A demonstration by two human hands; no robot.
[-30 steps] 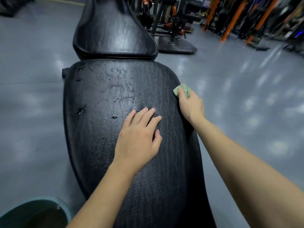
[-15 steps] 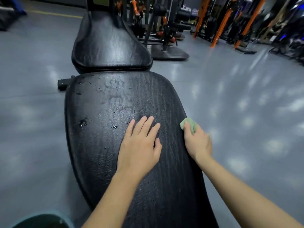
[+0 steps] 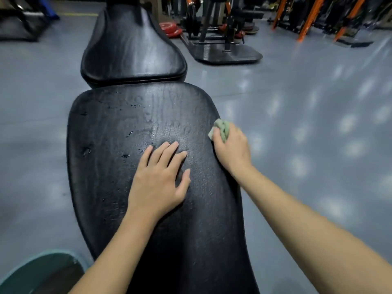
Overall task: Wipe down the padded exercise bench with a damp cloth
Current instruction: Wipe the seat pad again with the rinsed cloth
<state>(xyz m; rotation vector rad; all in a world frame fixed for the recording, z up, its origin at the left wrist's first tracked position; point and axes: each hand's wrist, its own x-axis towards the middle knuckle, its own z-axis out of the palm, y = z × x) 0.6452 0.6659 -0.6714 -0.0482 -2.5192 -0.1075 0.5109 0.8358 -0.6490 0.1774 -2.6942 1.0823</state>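
Both hands are on the bench pad (image 3: pixel 101 177). The left hand (image 3: pixel 159 181) lies flat, fingers straight, near the middle, unmoved. The right hand (image 3: pixel 232 147) clutches the green cloth (image 3: pixel 221 127) against the pad's right edge. Half a second ago the cloth was level with the left fingertips (image 3: pixel 167 144); now it sits beyond them, toward the far end, so the edge is getting back-and-forth strokes. Droplets (image 3: pixel 86 150) dot the left side, probably unwiped.

Dim, soft-blurred view; overhead lights glint off the floor (image 3: pixel 318 124).
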